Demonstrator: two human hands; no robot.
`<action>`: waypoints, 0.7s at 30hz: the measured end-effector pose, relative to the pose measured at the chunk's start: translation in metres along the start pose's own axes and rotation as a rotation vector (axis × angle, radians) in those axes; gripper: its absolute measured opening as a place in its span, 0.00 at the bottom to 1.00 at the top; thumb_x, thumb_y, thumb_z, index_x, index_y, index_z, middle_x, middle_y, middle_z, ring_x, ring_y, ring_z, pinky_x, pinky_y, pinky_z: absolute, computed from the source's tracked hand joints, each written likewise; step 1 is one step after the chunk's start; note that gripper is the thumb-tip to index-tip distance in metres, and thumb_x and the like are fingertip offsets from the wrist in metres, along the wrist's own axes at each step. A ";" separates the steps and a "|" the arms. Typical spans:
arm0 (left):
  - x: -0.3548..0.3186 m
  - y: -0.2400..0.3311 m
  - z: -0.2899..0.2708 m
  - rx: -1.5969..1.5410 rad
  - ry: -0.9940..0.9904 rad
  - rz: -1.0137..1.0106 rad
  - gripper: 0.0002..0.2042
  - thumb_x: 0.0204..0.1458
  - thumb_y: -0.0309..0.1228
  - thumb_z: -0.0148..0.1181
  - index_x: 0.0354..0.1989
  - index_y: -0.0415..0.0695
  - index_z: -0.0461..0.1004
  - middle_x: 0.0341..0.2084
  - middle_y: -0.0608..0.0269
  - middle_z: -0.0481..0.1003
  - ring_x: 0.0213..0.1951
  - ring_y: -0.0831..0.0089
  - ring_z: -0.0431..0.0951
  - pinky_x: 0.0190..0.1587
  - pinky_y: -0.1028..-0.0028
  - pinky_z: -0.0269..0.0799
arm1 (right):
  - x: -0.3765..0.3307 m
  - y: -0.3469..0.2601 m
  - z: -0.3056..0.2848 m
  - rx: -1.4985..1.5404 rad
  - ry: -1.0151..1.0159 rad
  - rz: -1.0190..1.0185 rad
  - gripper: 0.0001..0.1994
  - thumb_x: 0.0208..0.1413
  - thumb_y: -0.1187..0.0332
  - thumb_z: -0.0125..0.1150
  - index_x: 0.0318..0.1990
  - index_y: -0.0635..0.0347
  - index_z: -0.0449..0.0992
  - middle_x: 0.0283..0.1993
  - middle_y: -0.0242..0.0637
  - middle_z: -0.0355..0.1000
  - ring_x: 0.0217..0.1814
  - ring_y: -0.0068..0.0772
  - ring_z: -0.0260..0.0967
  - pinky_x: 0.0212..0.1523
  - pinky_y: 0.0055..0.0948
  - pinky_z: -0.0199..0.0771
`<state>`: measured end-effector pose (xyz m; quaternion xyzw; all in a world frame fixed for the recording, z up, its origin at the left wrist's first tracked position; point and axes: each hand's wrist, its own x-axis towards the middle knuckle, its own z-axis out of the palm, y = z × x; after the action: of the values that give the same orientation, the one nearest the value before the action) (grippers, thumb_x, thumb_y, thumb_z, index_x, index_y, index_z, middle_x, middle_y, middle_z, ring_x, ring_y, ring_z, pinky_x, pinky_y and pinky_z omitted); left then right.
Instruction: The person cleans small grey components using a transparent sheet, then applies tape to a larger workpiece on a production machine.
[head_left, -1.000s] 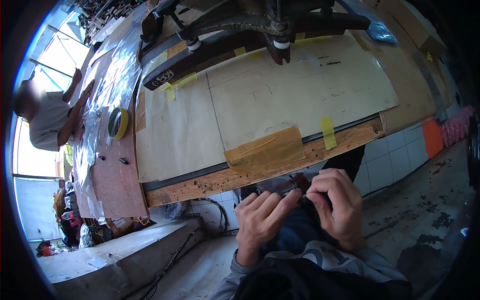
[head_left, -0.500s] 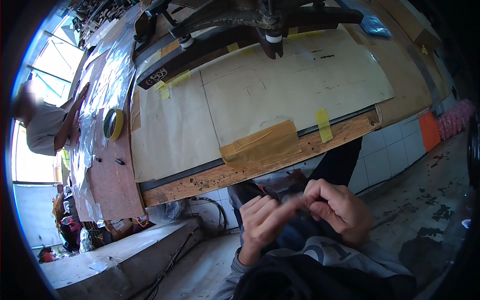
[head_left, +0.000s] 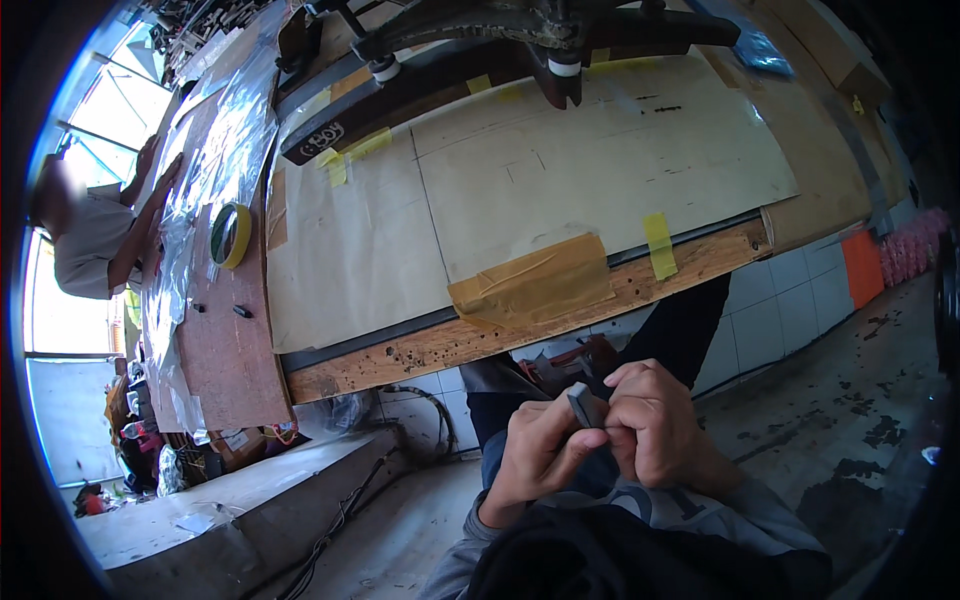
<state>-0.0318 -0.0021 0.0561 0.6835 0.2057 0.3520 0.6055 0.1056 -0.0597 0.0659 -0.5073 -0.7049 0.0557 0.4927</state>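
Above my lap, close to my body, my left hand [head_left: 545, 446] pinches a small flat grey block [head_left: 582, 408] between thumb and fingers. The block stands tilted up, its slim end pointing away from me. Right beside it is my right hand [head_left: 650, 422], with the fingers curled in and the tips pressed together near the block's lower end. Whatever those fingertips hold, if anything, is hidden. Beyond my hands lies the worktable, its wooden front edge [head_left: 400, 357] bordering a large cream sheet [head_left: 520, 200] marked with dark lines.
Tan tape [head_left: 535, 283] and a yellow strip [head_left: 660, 246] cross the table edge. A heavy dark metal frame [head_left: 480, 40] spans the table's far side. At left are a yellow tape roll [head_left: 231, 236], small black pieces [head_left: 242, 311] and a co-worker [head_left: 90, 240]. Cables [head_left: 345, 515] run along the floor.
My left hand's fingers have curled in, and the grey block now shows between finger and thumb. The right hand has shifted slightly left. The view has tilted a little.
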 end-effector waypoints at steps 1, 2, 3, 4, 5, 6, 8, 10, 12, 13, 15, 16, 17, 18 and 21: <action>0.000 0.001 0.000 0.021 -0.021 0.001 0.10 0.49 0.32 0.56 0.29 0.37 0.69 0.14 0.60 0.66 0.15 0.66 0.67 0.20 0.75 0.62 | -0.001 0.000 0.000 0.095 -0.021 0.030 0.12 0.41 0.81 0.56 0.33 0.65 0.62 0.26 0.37 0.62 0.25 0.33 0.64 0.31 0.36 0.71; 0.000 0.001 0.000 0.042 -0.043 0.003 0.08 0.49 0.30 0.56 0.28 0.37 0.69 0.13 0.60 0.65 0.15 0.62 0.67 0.20 0.74 0.62 | -0.001 0.000 -0.001 0.095 -0.021 0.032 0.12 0.41 0.81 0.56 0.33 0.65 0.62 0.26 0.37 0.62 0.25 0.33 0.64 0.31 0.36 0.71; 0.000 0.000 0.000 0.041 -0.043 0.001 0.08 0.49 0.30 0.56 0.28 0.37 0.69 0.13 0.60 0.65 0.15 0.62 0.67 0.20 0.74 0.62 | 0.000 0.001 -0.002 0.068 -0.019 0.021 0.12 0.40 0.82 0.55 0.33 0.65 0.61 0.26 0.38 0.61 0.25 0.34 0.63 0.32 0.37 0.72; -0.001 0.000 0.001 0.065 -0.049 -0.011 0.08 0.48 0.30 0.57 0.28 0.37 0.68 0.13 0.59 0.64 0.15 0.62 0.67 0.20 0.73 0.61 | 0.001 0.001 -0.003 0.043 -0.015 0.006 0.12 0.40 0.83 0.55 0.33 0.66 0.61 0.27 0.38 0.60 0.25 0.35 0.63 0.33 0.38 0.72; 0.000 0.000 0.001 0.089 -0.055 -0.023 0.08 0.48 0.30 0.57 0.27 0.37 0.68 0.12 0.58 0.63 0.15 0.61 0.66 0.19 0.71 0.61 | 0.001 0.000 -0.002 0.045 -0.016 0.005 0.12 0.40 0.83 0.55 0.33 0.66 0.61 0.27 0.38 0.60 0.25 0.35 0.63 0.33 0.38 0.72; 0.000 0.001 0.001 0.090 -0.052 -0.024 0.08 0.48 0.30 0.57 0.27 0.37 0.68 0.12 0.58 0.63 0.15 0.61 0.66 0.19 0.71 0.61 | 0.000 -0.002 0.000 0.022 0.004 0.022 0.11 0.42 0.83 0.53 0.33 0.65 0.60 0.27 0.38 0.59 0.25 0.34 0.61 0.36 0.39 0.72; 0.001 0.002 0.000 0.117 -0.108 0.109 0.07 0.47 0.28 0.57 0.25 0.38 0.67 0.11 0.57 0.62 0.14 0.60 0.66 0.19 0.70 0.60 | 0.002 -0.001 -0.002 -0.001 0.021 0.039 0.09 0.43 0.82 0.52 0.32 0.64 0.60 0.26 0.37 0.58 0.25 0.33 0.59 0.39 0.40 0.72; -0.011 0.001 0.003 0.063 -0.316 -0.004 0.08 0.49 0.29 0.56 0.25 0.38 0.67 0.11 0.57 0.62 0.15 0.60 0.67 0.19 0.69 0.60 | 0.007 0.014 -0.018 -0.164 0.469 0.284 0.07 0.45 0.83 0.48 0.31 0.63 0.60 0.26 0.35 0.56 0.25 0.30 0.55 0.44 0.41 0.70; -0.015 0.001 0.006 -0.092 -0.178 -0.212 0.18 0.51 0.43 0.53 0.21 0.38 0.69 0.12 0.62 0.67 0.15 0.67 0.70 0.20 0.72 0.62 | 0.013 0.007 -0.025 -0.014 0.204 0.171 0.04 0.46 0.81 0.45 0.29 0.61 0.61 0.22 0.31 0.55 0.24 0.28 0.56 0.46 0.45 0.68; -0.016 -0.004 0.001 -0.120 -0.200 -0.180 0.14 0.51 0.39 0.54 0.24 0.39 0.69 0.12 0.61 0.66 0.15 0.67 0.69 0.20 0.73 0.61 | 0.015 0.003 -0.023 0.005 0.110 0.138 0.03 0.46 0.80 0.46 0.28 0.61 0.61 0.21 0.31 0.56 0.23 0.29 0.58 0.45 0.45 0.68; -0.012 -0.008 -0.001 -0.249 -0.165 -0.149 0.13 0.51 0.39 0.54 0.27 0.41 0.68 0.12 0.64 0.64 0.14 0.69 0.67 0.19 0.76 0.59 | 0.013 0.004 -0.022 0.030 0.003 0.112 0.03 0.45 0.78 0.47 0.24 0.62 0.62 0.19 0.33 0.59 0.19 0.31 0.61 0.41 0.42 0.70; -0.011 -0.009 0.000 -0.250 -0.158 -0.145 0.13 0.51 0.39 0.54 0.27 0.41 0.68 0.12 0.64 0.64 0.14 0.69 0.67 0.19 0.76 0.59 | 0.010 0.006 -0.022 0.031 -0.002 0.107 0.03 0.45 0.78 0.47 0.24 0.62 0.62 0.19 0.33 0.59 0.19 0.31 0.61 0.41 0.42 0.70; -0.009 -0.010 0.000 -0.323 -0.161 -0.135 0.15 0.50 0.42 0.54 0.26 0.41 0.68 0.12 0.65 0.64 0.14 0.71 0.66 0.19 0.76 0.59 | 0.006 0.007 -0.021 0.060 0.056 0.146 0.04 0.46 0.77 0.47 0.23 0.62 0.62 0.18 0.33 0.59 0.18 0.31 0.61 0.39 0.41 0.70; -0.009 -0.010 0.000 -0.396 -0.166 -0.129 0.16 0.50 0.44 0.54 0.26 0.41 0.68 0.13 0.66 0.64 0.14 0.72 0.66 0.19 0.77 0.58 | 0.003 0.007 -0.020 0.090 0.116 0.190 0.05 0.47 0.77 0.48 0.22 0.62 0.62 0.17 0.32 0.58 0.17 0.31 0.60 0.36 0.39 0.71; -0.009 -0.018 0.003 -0.423 -0.156 -0.109 0.20 0.49 0.48 0.52 0.26 0.41 0.69 0.13 0.69 0.65 0.14 0.78 0.66 0.19 0.79 0.57 | 0.001 0.008 -0.020 0.150 0.118 0.183 0.09 0.48 0.73 0.57 0.22 0.62 0.63 0.17 0.33 0.59 0.18 0.33 0.62 0.33 0.34 0.72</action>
<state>-0.0330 -0.0073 0.0368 0.5543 0.1164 0.3003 0.7674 0.1264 -0.0639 0.0719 -0.5338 -0.6192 0.1230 0.5626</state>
